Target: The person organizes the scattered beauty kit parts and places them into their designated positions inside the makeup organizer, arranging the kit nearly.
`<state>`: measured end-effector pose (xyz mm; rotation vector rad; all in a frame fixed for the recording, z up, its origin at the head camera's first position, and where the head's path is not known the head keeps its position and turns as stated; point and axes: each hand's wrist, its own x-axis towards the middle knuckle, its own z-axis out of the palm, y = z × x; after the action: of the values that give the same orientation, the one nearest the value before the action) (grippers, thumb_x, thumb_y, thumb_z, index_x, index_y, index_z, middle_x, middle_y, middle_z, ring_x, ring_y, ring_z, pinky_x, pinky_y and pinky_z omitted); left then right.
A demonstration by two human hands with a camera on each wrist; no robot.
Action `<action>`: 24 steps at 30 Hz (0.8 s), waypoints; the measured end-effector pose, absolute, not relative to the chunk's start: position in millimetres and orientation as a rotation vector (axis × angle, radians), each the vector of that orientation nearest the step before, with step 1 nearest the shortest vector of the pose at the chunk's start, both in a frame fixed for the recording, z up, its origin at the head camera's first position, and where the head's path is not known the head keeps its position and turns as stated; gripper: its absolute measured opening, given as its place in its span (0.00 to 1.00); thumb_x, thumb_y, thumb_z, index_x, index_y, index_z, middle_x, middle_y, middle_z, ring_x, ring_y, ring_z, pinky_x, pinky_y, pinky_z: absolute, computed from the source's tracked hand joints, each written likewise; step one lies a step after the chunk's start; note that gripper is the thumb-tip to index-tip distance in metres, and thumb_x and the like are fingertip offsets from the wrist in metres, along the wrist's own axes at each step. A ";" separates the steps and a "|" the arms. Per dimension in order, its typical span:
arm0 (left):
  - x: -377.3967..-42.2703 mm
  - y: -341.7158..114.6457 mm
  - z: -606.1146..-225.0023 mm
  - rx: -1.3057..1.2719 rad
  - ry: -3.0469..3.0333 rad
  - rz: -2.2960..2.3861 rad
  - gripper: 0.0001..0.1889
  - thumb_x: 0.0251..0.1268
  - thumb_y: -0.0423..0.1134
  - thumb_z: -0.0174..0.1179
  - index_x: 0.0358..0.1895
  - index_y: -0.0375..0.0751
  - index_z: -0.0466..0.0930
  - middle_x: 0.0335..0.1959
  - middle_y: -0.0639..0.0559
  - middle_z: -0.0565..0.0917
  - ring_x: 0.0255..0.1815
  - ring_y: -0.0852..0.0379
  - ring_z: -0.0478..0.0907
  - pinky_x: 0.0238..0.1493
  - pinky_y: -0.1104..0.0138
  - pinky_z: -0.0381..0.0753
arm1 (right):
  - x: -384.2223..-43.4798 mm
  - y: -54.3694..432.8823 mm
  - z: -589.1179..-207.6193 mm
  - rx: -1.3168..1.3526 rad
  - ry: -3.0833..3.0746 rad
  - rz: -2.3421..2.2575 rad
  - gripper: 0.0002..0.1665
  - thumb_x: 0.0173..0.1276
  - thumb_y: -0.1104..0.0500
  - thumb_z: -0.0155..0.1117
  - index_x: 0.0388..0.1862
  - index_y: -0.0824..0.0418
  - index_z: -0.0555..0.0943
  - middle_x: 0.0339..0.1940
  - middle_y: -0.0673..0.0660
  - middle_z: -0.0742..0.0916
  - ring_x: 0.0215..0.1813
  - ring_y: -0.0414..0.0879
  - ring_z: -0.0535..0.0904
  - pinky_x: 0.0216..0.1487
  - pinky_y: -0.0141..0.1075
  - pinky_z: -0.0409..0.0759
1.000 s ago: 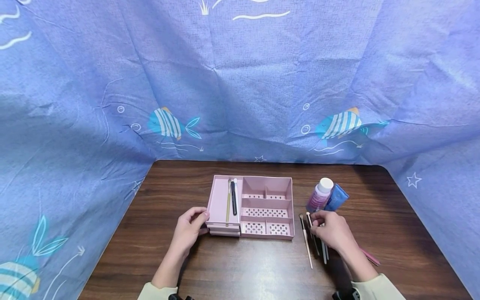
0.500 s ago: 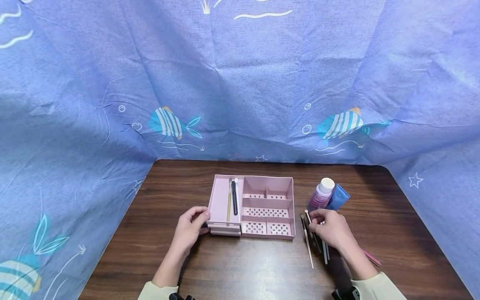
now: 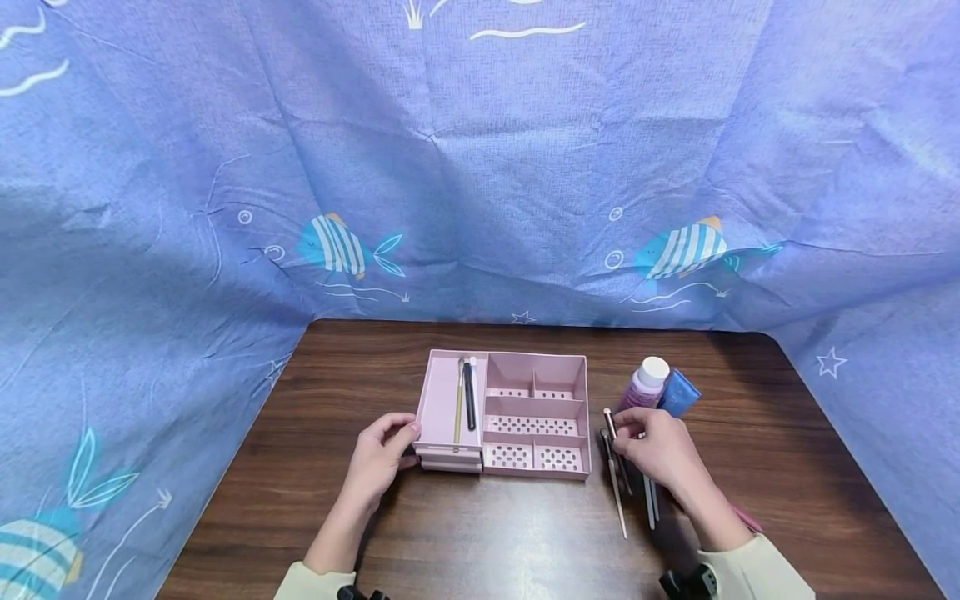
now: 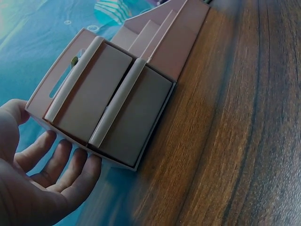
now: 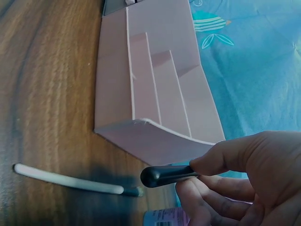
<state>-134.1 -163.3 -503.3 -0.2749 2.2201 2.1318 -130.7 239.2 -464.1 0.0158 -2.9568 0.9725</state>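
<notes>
A pink desktop organizer (image 3: 536, 417) stands mid-table, with two drawers (image 4: 113, 99) at its left front. My left hand (image 3: 381, 454) grips its front left corner, the thumb at the top edge and the other fingers along the side. To the right of the organizer, my right hand (image 3: 660, 446) pinches a makeup brush (image 5: 164, 175) with a black handle and light tip, raised off the table. Another makeup brush (image 5: 70, 180) with a pale handle lies just left of that hand. Several slim brushes (image 3: 462, 392) rest on the organizer's flat left top.
A purple bottle (image 3: 647, 383) with a white cap and a blue packet (image 3: 680, 392) are behind my right hand. Pale sticks (image 3: 650, 503) lie under it, and a pink item (image 3: 747, 518) is partly hidden by the wrist. A blue cloth (image 3: 480, 167) hangs behind the table.
My right hand has shifted slightly left and back, lifting the black-handled makeup brush from among the others. The left hand keeps its hold on the organizer.
</notes>
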 end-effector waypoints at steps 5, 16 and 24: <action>-133.7 -163.9 -502.9 -0.262 2.214 2.146 0.13 0.72 0.33 0.62 0.54 0.29 0.81 0.43 0.44 0.83 0.43 0.56 0.82 0.40 0.58 0.90 | -133.7 232.8 -456.1 0.044 -2.926 0.983 0.15 0.53 0.64 0.68 0.42 0.62 0.89 0.26 0.48 0.89 0.30 0.40 0.80 0.33 0.36 0.76; -132.7 -164.3 -500.5 -0.250 2.236 2.137 0.13 0.72 0.33 0.61 0.53 0.30 0.82 0.44 0.43 0.82 0.43 0.56 0.82 0.40 0.57 0.91 | -144.2 216.5 -437.3 0.099 -2.916 1.057 0.17 0.53 0.62 0.69 0.44 0.62 0.88 0.28 0.48 0.88 0.33 0.40 0.81 0.38 0.37 0.79; -131.6 -163.2 -499.4 -0.235 2.245 2.132 0.12 0.72 0.33 0.61 0.53 0.29 0.82 0.44 0.43 0.82 0.43 0.55 0.82 0.41 0.56 0.91 | -151.5 200.6 -430.0 0.142 -2.865 1.296 0.19 0.54 0.66 0.70 0.48 0.66 0.86 0.31 0.53 0.89 0.33 0.41 0.83 0.35 0.32 0.81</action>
<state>-131.6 -163.2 -499.4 -0.2350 2.2447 2.1322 -151.5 200.6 -430.0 0.1416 -2.8654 1.2964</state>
